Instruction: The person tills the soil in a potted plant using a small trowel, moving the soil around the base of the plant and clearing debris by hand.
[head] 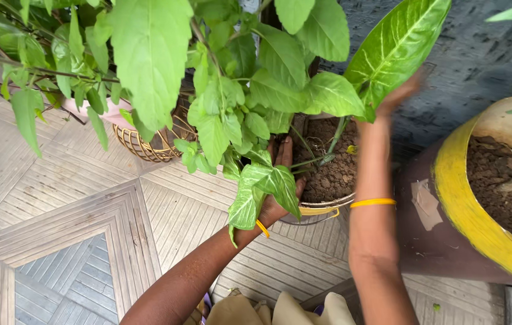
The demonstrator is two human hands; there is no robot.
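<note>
**Both hands in the foliage of a potted plant**

The left hand (pixel 281 180) lies open at the near rim of the small pot (pixel 322 207), fingers spread under variegated leaves (pixel 268 186), clamped on nothing visible. The right hand (pixel 396 96) reaches up behind a large pale-veined leaf (pixel 397 48); its fingers are blurred, so I cannot tell whether they pinch it. The pot's soil (pixel 334 162) shows, stems standing upright in it; nothing looks removed or trimmed so far. Dense leaves screen much of the pot. A woven basket (pixel 147 144) stands left, a large yellow-rimmed pot (pixel 458 198) crowds the right, on patterned floor tiles (pixel 75 241).
</note>
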